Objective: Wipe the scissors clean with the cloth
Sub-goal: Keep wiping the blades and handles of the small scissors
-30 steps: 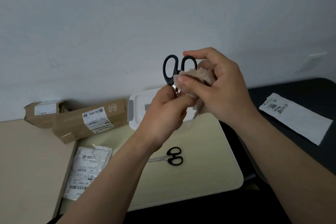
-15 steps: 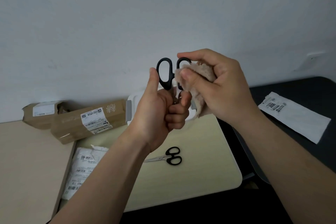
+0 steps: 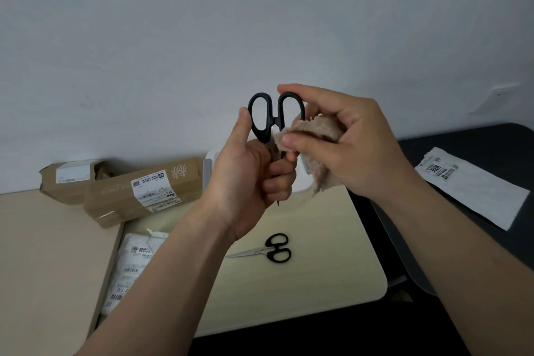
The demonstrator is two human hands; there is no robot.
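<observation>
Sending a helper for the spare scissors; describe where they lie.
On the pale board, below the left hand, the spare scissors lie flat, silver blades pointing left. Unlike the held scissors, gripped upright in that hand, nobody touches them.

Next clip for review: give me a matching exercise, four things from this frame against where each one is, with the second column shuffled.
Things:
1. held scissors
2. spare scissors
3. cloth
4. white mailer

Places:
a. lying on the dark surface at the right
b. gripped in the left hand, handles up
c. lying flat on the pale mat
d. bunched in the right hand

Pairs: 1-b; 2-c; 3-d; 4-a
</observation>
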